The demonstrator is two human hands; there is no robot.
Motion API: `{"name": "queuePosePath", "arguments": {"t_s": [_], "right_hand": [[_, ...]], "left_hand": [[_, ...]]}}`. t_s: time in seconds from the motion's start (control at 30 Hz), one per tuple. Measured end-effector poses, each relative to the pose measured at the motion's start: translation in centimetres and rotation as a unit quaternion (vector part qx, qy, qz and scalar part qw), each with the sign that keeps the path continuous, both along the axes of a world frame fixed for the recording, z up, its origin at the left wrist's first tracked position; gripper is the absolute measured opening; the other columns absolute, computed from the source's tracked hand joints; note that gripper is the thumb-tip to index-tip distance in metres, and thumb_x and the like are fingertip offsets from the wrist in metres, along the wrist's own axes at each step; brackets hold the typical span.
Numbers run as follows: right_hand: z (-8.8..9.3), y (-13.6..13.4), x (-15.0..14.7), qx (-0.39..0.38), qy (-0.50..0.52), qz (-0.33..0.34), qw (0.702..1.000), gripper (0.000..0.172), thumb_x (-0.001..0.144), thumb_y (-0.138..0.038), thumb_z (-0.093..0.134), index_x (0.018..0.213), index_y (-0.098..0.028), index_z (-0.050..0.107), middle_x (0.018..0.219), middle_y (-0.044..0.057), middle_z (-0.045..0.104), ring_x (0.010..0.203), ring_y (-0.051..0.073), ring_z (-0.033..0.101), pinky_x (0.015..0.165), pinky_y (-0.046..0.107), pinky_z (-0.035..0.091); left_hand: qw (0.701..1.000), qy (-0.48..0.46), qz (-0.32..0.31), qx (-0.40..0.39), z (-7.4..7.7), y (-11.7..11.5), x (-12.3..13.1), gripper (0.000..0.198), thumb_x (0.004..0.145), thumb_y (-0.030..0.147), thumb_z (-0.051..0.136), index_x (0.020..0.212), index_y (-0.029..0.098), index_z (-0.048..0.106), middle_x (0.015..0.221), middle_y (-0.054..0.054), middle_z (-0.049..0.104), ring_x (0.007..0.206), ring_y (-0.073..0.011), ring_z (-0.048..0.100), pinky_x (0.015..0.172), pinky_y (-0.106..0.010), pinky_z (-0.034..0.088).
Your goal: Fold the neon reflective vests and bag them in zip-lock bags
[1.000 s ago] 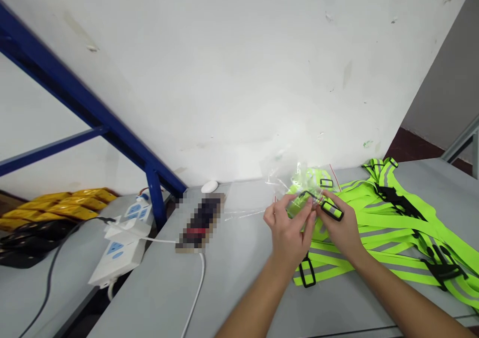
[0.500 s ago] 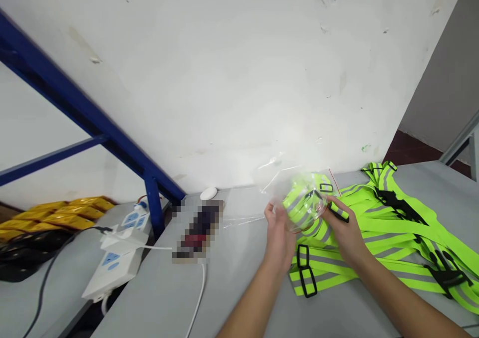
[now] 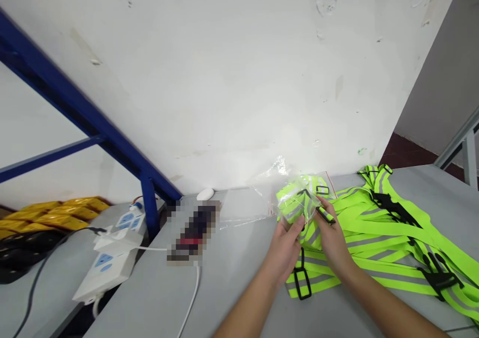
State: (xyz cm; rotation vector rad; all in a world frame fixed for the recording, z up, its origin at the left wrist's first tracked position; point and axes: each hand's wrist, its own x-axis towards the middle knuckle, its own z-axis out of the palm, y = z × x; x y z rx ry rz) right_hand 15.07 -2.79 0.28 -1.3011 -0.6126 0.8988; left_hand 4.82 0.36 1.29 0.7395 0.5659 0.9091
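Observation:
My left hand [image 3: 286, 246] is closed on a clear plastic bag [image 3: 280, 166], its thumb lying over the film. Part of a folded neon-yellow reflective strap [image 3: 290, 198] with a grey stripe and black buckles shows through the bag. On its right side, my right hand [image 3: 331, 233] pinches the strap bundle near a short end with a black buckle [image 3: 325, 215]; its fingertips are partly hidden. Beneath and to the right of both hands lies a pile of similar reflective straps [image 3: 377, 227] with black clips. A black slider buckle [image 3: 302, 283] sits just below my hands.
A pixelated phone-like object [image 3: 196, 233] with a white cable lies left on the grey table [image 3: 232, 278]. Beyond it are a white oval object [image 3: 205, 194], a power strip [image 3: 107, 273], a blue frame [image 3: 93, 121] and yellow packets [image 3: 67, 213]. A white wall [image 3: 243, 79] stands behind.
My left thumb has come across the bag's front, nearer my right hand. The bagged bundle has shifted slightly left in view, and the whole view has shifted a little too.

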Motion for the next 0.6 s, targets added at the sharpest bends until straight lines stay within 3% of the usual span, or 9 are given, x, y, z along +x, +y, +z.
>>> {"name": "queuePosePath", "arguments": {"t_s": [0.17,0.27,0.37,0.6], "right_hand": [[0.2,0.4,0.2,0.005,-0.02,-0.003,1.0,0.039,0.077,-0.05,0.065,0.105,-0.024,0.056,0.11,0.006,0.066,0.104,0.025,0.061,0.086,0.036,0.051],[0.0,0.5,0.2,-0.003,0.013,0.012,1.0,0.04,0.076,-0.053,0.065,0.103,-0.024,0.056,0.099,0.006,0.068,0.088,0.025,0.065,0.073,0.036,0.053],[-0.4,0.6,0.1,0.009,0.024,-0.013,1.0,0.041,0.076,-0.052,0.065,0.105,-0.024,0.056,0.103,0.006,0.068,0.09,0.025,0.065,0.07,0.035,0.052],[-0.8,0.6,0.2,0.022,-0.042,-0.102,0.994,0.037,0.078,-0.047,0.063,0.106,-0.024,0.055,0.109,0.006,0.064,0.098,0.023,0.061,0.073,0.033,0.05]], "left_hand": [[1.0,0.005,-0.002,0.014,0.4,0.3,-0.3,0.053,0.078,0.029,0.074,0.127,0.025,0.056,0.124,-0.006,0.065,0.122,-0.0242,0.055,0.108,-0.042,0.039],[0.999,0.03,0.042,0.016,0.9,0.5,-0.1,0.059,0.077,0.025,0.074,0.131,0.027,0.052,0.128,-0.005,0.063,0.122,-0.0237,0.055,0.109,-0.041,0.038],[0.996,0.054,0.077,0.002,1.3,0.5,0.0,0.058,0.08,0.028,0.071,0.133,0.028,0.049,0.128,-0.005,0.063,0.121,-0.0241,0.056,0.107,-0.042,0.039],[0.995,0.078,-0.005,0.061,0.5,0.3,0.2,0.05,0.077,0.035,0.074,0.122,0.02,0.06,0.128,-0.01,0.063,0.124,-0.0277,0.053,0.109,-0.042,0.035]]}}
